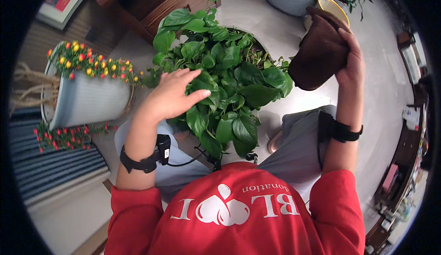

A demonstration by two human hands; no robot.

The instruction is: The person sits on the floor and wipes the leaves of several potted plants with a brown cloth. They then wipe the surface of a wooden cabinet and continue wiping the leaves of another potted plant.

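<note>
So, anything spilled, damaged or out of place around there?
Nothing stands out: I see no spill or torn leaf on the green plant, with the left hand over it and the brown cloth in the right hand. The white planter at far left appears tipped, but that's probably the fisheye view.

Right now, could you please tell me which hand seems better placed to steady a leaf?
Probably the left hand: it is over the leafy plant, seemingly empty, while the right hand holds the brown cloth to the right.
</note>
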